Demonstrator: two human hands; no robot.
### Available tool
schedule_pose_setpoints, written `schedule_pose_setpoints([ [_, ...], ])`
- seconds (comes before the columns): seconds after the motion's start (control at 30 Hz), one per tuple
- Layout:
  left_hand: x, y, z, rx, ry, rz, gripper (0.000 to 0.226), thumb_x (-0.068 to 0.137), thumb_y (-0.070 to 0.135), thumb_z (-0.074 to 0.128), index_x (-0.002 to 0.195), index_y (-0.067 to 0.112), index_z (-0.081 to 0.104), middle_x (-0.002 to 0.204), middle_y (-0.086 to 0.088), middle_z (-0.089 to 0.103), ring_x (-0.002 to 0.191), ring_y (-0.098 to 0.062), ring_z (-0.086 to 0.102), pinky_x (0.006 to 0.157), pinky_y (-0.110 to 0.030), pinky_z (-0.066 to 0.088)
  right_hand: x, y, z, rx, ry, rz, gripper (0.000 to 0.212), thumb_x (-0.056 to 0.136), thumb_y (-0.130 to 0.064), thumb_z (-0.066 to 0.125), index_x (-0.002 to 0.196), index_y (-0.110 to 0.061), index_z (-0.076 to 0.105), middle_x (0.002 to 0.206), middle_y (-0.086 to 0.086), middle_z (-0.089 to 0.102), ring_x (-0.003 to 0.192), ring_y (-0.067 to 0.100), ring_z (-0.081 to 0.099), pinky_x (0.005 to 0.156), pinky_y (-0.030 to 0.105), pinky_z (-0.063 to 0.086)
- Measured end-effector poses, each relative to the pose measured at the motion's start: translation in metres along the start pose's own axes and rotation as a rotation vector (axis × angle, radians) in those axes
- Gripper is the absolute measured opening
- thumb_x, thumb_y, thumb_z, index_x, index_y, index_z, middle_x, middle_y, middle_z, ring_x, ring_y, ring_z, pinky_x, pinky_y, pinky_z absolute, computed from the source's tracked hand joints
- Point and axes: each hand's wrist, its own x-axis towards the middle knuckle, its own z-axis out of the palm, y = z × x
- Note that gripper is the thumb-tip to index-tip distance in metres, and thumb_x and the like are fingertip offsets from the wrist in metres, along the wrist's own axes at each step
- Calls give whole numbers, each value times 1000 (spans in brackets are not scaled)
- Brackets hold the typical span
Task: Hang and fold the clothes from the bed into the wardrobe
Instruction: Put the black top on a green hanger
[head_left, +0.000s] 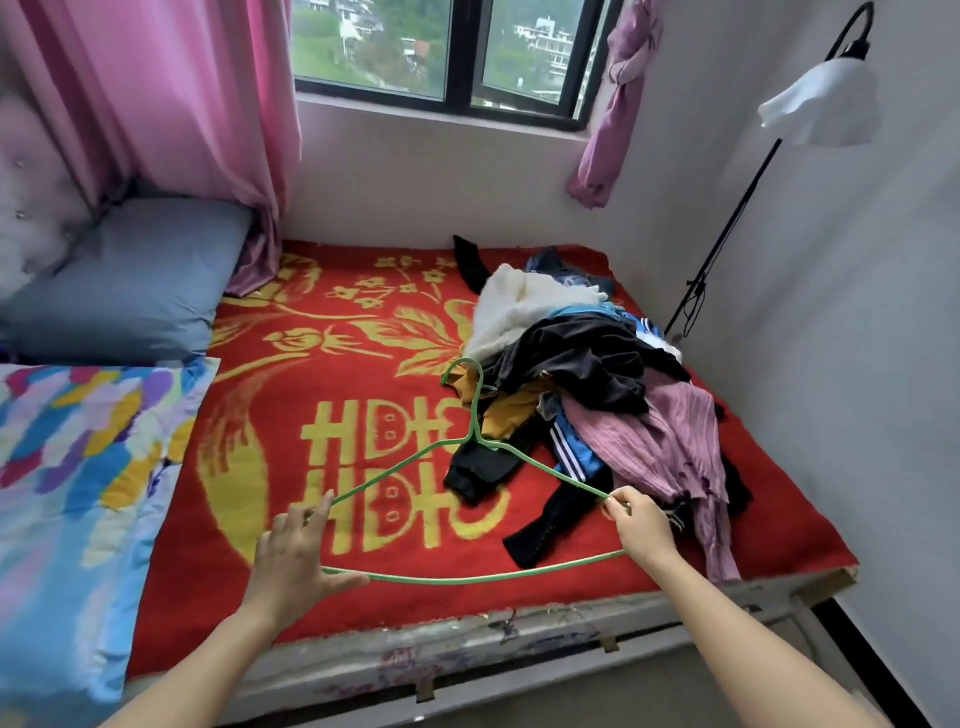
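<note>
A blue pillow (130, 280) lies at 10 o'clock on the bed (291, 384). At 6 o'clock, the left hand (296, 551) rests with straight fingers on the left end of the green hanger (475, 439), so that grip is loose. The right hand (641, 525) pinches the right end tight. The pile of clothes (587, 384) sits on the bed at 2 o'clock, and the hanger's hook reaches its edge.
</note>
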Motion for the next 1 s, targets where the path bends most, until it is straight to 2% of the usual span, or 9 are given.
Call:
schedule_pose_setpoints([
  [0.1,25,6,8,-10,-53,-33,107,56,84,36,130,8,45,98,-14,61,81,-33,61,59,-45,50,36,1,12,0,-26,0,11,93,-23,51,85,-20,58,86,6,64,88,28,59,78,40,46],
  [0.27,60,19,24,3,-144,-95,110,67,92,15,129,6,47,101,-17,61,83,-36,61,59,-49,51,101,3,28,-16,-78,-27,16,93,-23,53,94,-12,64,90,8,64,92,29,58,77,38,42],
  [0.47,124,67,52,-3,-296,-193,111,66,92,16,128,5,46,98,-19,62,82,-39,64,57,-51,52,199,25,32,-45,-186,-41,18,95,-26,50,99,-14,63,92,3,58,97,25,54,84,39,41],
  [0.6,157,92,76,22,-346,-258,112,64,93,17,129,8,48,99,-16,64,83,-37,65,59,-50,52,245,51,33,-80,-259,-33,20,96,-25,47,101,-12,62,100,9,61,100,29,54,86,39,41],
  [0.83,206,119,128,125,-490,-285,113,58,94,20,128,12,54,96,-11,66,83,-30,67,58,-49,53,295,104,50,-192,-349,63,22,99,-23,41,109,-13,57,110,7,58,109,26,49,80,32,33],
  [0.9,219,135,125,204,-544,-301,110,56,91,29,133,15,47,110,-16,64,98,-33,63,69,-56,51,301,115,60,-231,-432,86,28,98,-22,41,122,-14,52,120,9,54,117,28,46,92,35,37],
  [0.93,223,145,119,250,-570,-323,109,59,89,36,141,18,39,128,-18,55,116,-34,54,84,-59,45,303,118,62,-276,-488,98,36,98,-23,42,132,-15,44,128,10,49,123,28,42,98,35,35],
  [0.97,227,152,121,281,-540,-357,106,64,86,43,148,22,25,145,-16,38,133,-31,37,100,-56,35,306,120,64,-326,-534,106,45,97,-24,43,140,-17,35,135,10,44,128,28,38,102,35,31],
  [1.0,232,158,123,298,-525,-389,104,69,81,47,151,26,14,155,-11,20,142,-27,20,108,-49,25,311,119,65,-355,-560,108,52,96,-26,44,145,-20,27,140,10,39,131,27,34,105,35,29],
])
